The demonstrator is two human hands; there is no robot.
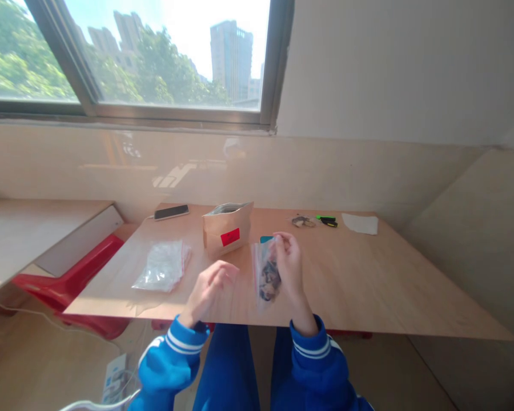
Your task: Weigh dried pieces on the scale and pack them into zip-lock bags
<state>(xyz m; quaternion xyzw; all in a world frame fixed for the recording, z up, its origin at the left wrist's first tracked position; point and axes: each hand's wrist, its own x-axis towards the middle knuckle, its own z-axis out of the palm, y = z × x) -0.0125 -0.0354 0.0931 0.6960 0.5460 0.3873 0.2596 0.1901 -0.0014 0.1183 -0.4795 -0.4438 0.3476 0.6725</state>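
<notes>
In my right hand (290, 260) is a clear zip bag (269, 279), gripped near its upper corner between thumb and fingers. Dark and pale brown flat pieces fill part of the bag, which hangs with its reddish zip strip towards the left. My left hand (212, 285) is a short way left of the bag, fingers loosely stretched and slightly blurred, with nothing visible in them. Just beyond it a brown paper pouch (214, 231) with a red label stands upright, its top gaping. A small teal item (266, 240) shows partly behind the bag.
Clear zip bags (160, 266) lie stacked at the left, with a phone (171, 212) farther back. At the back right are another small bag of pieces (303, 221), a black and green cutter (327, 221) and white paper (360, 224). A red stool (75, 279) stands left of the table.
</notes>
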